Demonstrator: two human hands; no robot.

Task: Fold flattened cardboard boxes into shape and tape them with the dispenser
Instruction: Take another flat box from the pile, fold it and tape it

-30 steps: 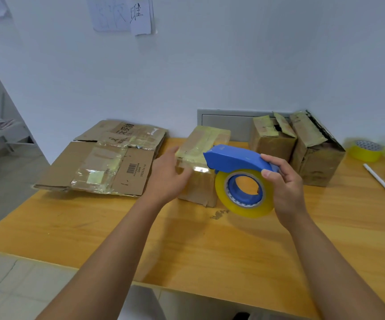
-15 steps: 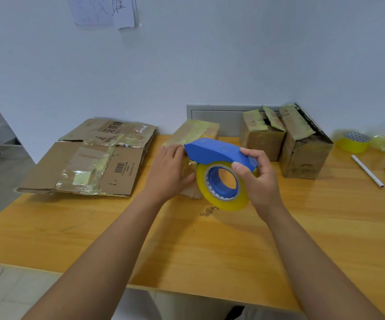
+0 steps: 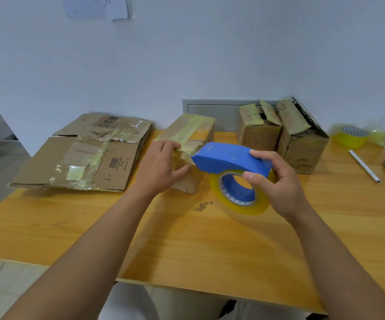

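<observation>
- On the wooden table (image 3: pixel 187 245), seen from the head camera, a folded cardboard box (image 3: pixel 188 139) lies at centre with its long axis running away from the person toward the wall, its top already striped with yellowish tape.
- The left hand (image 3: pixel 161 168) lies against the box's near end, palm flat and fingers spread over the near top edge; it braces the box and grips nothing.
- The right hand (image 3: pixel 277 181) is closed around the blue tape dispenser (image 3: pixel 230 159), thumb on the near side and fingers over the rear of the housing, with the yellow tape roll (image 3: pixel 240 192) hanging beneath.
- The dispenser's nose points left at the box's near end, just beside the left thumb; whether it touches the cardboard I cannot tell.
- My judgement: the next stroke runs from this near end along the box's long axis, so the right hand must travel away from the body while the left steadies.
- Flattened boxes (image 3: pixel 87 155) wait at left; two finished boxes (image 3: pixel 284 132) stand right of centre.
</observation>
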